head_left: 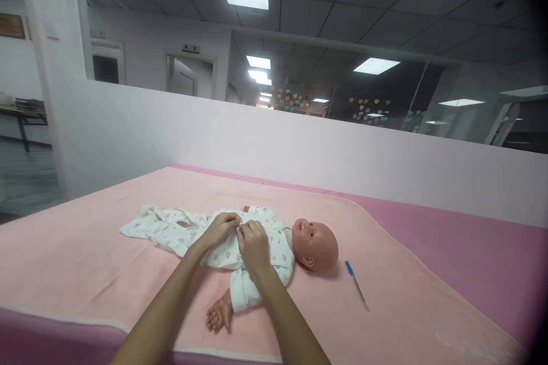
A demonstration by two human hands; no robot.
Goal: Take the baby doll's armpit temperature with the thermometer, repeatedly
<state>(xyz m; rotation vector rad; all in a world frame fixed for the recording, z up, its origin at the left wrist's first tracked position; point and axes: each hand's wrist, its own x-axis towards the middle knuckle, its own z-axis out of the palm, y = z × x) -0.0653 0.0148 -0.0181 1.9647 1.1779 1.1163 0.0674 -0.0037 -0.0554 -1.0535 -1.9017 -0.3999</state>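
Note:
A baby doll lies on its back on a pink sheet, its head to the right. It wears a white printed romper, whose legs stretch out to the left. Over the doll's belly, my left hand pinches the front of the romper with bent fingers. Right beside it, my right hand is also closed on the cloth, the fingertips of both hands nearly touching. Whether a snap or button sits between the fingers is too small to tell. One doll hand pokes out of the near sleeve.
A pen with a blue cap lies right of the doll's head. The pink sheet covers a magenta padded surface. A low white wall with glass above it runs along the back.

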